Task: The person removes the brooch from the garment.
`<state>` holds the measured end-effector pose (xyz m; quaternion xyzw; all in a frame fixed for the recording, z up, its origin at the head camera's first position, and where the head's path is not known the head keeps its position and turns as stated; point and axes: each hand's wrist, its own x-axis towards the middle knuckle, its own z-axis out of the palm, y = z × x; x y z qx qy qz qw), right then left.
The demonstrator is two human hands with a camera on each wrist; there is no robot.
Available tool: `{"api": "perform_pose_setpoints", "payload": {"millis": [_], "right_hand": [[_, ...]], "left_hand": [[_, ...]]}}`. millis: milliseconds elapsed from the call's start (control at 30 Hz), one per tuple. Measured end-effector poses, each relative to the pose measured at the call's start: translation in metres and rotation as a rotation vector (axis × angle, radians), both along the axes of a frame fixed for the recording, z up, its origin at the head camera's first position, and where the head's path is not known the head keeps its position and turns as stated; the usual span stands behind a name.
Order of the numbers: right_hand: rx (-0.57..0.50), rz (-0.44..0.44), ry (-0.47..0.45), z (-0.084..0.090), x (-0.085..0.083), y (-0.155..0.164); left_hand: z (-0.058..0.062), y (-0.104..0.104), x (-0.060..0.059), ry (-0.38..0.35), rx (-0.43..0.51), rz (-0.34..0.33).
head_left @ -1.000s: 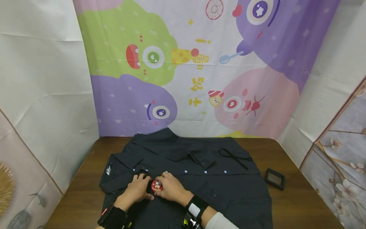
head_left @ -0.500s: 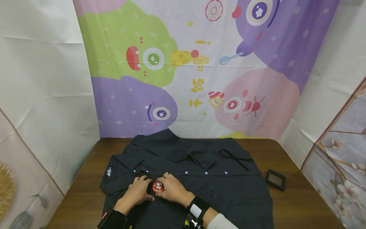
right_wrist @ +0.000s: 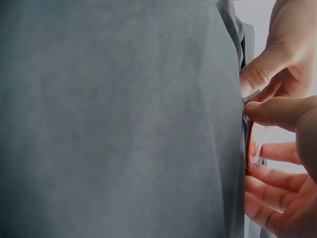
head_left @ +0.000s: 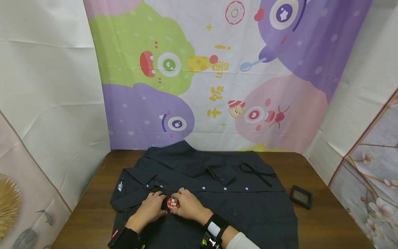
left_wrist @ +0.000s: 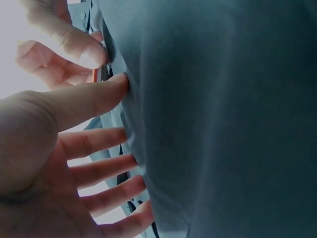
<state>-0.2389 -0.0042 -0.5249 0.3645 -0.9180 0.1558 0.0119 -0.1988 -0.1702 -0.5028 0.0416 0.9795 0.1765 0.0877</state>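
A dark shirt (head_left: 236, 200) lies spread on the brown table (head_left: 323, 221), buttons facing up. My right hand (head_left: 187, 206) pinches a round red badge (head_left: 172, 203) against the shirt's front near the button strip. In the right wrist view the badge (right_wrist: 251, 147) shows edge-on between thumb and fingers (right_wrist: 277, 111), tight on the cloth (right_wrist: 124, 124). My left hand (head_left: 151, 209) rests on the shirt just left of the badge. In the left wrist view its straight fingers (left_wrist: 106, 141) and thumb press into the fabric (left_wrist: 223, 124).
A small black square box (head_left: 301, 196) sits on the table right of the shirt. A thin black cord (head_left: 256, 173) lies on the shirt's upper right. A cartoon-print backdrop (head_left: 217, 76) stands behind the table, with paper-covered walls at both sides.
Both hands and the badge stay at nearly the same spot on the shirt; only the head view has shifted slightly.
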Motion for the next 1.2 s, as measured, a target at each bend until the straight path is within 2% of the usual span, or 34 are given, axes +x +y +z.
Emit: {"api": "perform_pose_setpoints", "payload": {"millis": [200,467,800,1200], "right_hand": [[-0.01,-0.008,-0.018,0.0009,0.0003,0.0024],[-0.008,-0.013,-0.035,0.0013,0.0003,0.0026],[-0.036,-0.013,-0.055,0.0044,0.0013,0.006],[-0.042,-0.004,-0.024,0.0042,0.0014,0.0096]], "left_hand": [[0.0003,0.0011,0.0008,0.018,0.006,-0.006],[-0.0005,-0.0003,0.001,0.057,0.034,-0.076],[-0.0002,-0.0017,0.0012,0.059,0.05,-0.073],[-0.0011,-0.0012,0.0014,0.067,0.043,-0.067]]}}
